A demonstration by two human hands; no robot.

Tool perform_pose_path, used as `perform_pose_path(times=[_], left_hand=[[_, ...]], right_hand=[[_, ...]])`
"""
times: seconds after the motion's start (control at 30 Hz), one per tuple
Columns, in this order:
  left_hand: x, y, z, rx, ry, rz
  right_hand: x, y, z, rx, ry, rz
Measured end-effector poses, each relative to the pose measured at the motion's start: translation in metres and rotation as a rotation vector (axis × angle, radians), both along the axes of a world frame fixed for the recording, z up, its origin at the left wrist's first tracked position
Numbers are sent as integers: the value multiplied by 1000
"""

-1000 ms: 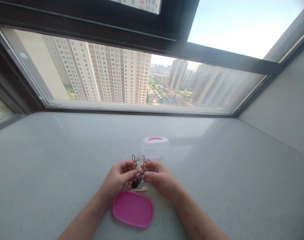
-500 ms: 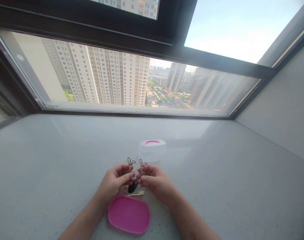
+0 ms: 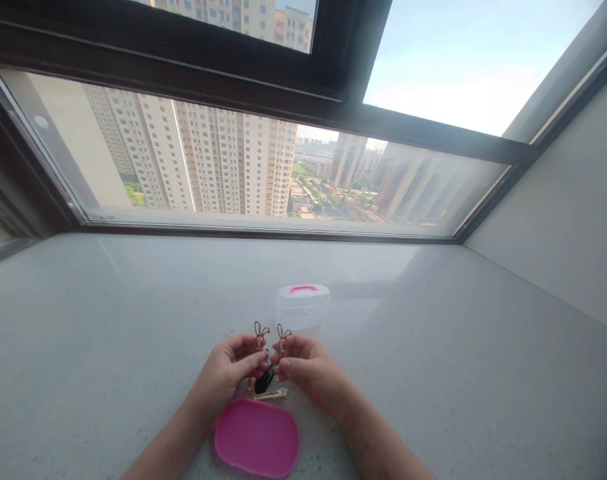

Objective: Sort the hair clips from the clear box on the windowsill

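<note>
My left hand (image 3: 233,363) pinches a small brown rabbit-shaped hair clip (image 3: 260,335) between thumb and fingers, its two looped ears pointing up. A matching rabbit-shaped hair clip (image 3: 282,340) is held upright in my right hand (image 3: 308,367), close beside the first but apart from it. Below and between the hands, black hair clips (image 3: 265,379) and a gold-toned hair clip (image 3: 272,395) lie on the pale speckled sill (image 3: 408,373). Nearest to me is a shallow pink tray or lid (image 3: 256,438), just under the clips.
Beyond my hands stands a clear plastic box (image 3: 303,308) with a white top and a pink handle (image 3: 304,289). Dark window frames (image 3: 263,233) border the sill at the back, and a white wall (image 3: 568,200) rises on the right.
The camera view has tilted slightly, so everything sits a little lower in the picture. Both hands keep their hold on the two rabbit-shaped hair clips, with hardly any movement.
</note>
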State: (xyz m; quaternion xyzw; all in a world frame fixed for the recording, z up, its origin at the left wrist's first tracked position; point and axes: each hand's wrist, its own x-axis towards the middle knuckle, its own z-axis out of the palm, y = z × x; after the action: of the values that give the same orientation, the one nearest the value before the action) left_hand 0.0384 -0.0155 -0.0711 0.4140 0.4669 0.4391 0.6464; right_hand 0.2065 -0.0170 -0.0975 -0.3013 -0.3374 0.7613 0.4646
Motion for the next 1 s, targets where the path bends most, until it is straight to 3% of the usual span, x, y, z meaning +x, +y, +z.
perform_pose_path(times=[1.0], left_hand=[[-5,6,-14,11,-15,-93]], right_hand=[[-2,-2,-3,91,-49,47]])
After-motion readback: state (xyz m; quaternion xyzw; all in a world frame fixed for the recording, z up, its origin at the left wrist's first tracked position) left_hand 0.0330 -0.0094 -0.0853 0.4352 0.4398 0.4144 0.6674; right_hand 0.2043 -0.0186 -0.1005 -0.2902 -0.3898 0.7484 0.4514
